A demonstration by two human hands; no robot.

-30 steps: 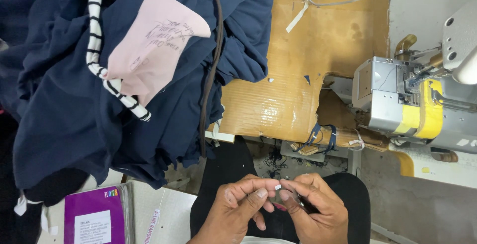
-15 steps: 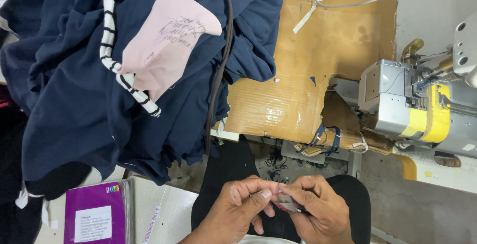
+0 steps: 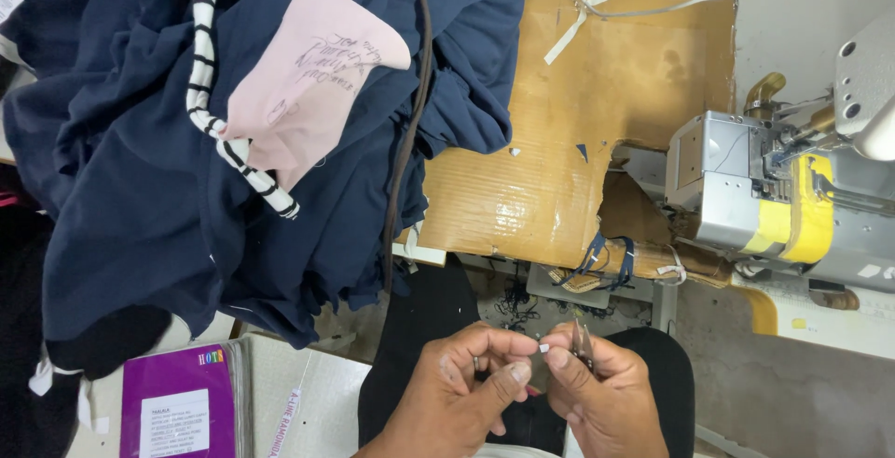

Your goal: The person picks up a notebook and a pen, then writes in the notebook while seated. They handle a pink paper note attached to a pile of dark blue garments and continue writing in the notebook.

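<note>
Both my hands are together low over my lap, in front of dark trousers. My left hand (image 3: 466, 393) has its fingers curled, and its thumb and fingertips pinch a tiny white piece (image 3: 543, 349). My right hand (image 3: 601, 397) touches the same white piece with a fingertip and grips a thin metal tool (image 3: 583, 344) that sticks up from its fingers. What kind of tool it is cannot be made out.
A heap of navy fabric (image 3: 140, 188) with striped trim (image 3: 210, 113) and a pink paper slip (image 3: 308, 76) covers the left. A cardboard-covered table (image 3: 597, 95) lies ahead, a grey and yellow sewing machine (image 3: 783, 197) at right. A purple booklet (image 3: 177, 411) sits lower left.
My hands stay together over my lap, fingertips working closer around the white piece. The view has drifted a little, so the fabric heap and machine sit further right.
</note>
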